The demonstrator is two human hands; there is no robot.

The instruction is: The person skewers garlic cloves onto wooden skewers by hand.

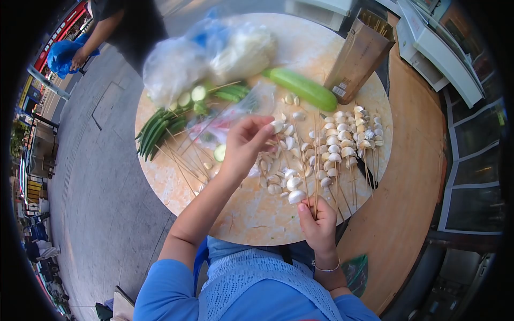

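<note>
My left hand (247, 143) is raised over the middle of the round table, thumb and fingers pinched on a garlic clove (277, 126). Near the table's front edge, my right hand (319, 223) is closed around the lower ends of several bamboo skewers (316, 184), which point away from me. A large white garlic clove (297, 197) sits right by the right thumb; whether a skewer goes through it, I cannot tell. Loose garlic cloves (274, 181) lie between the hands. Right of them rest finished-looking rows of garlic skewers (347, 134), cloves threaded close together.
The marbled round table (235, 227) also bears a long green gourd (302, 88), an upright box of skewers (360, 56), skewered okra (155, 131), zucchini slices (198, 93) and filled plastic bags (174, 67). A dark-clothed person (128, 27) stands at the far left, holding a blue bag (63, 56).
</note>
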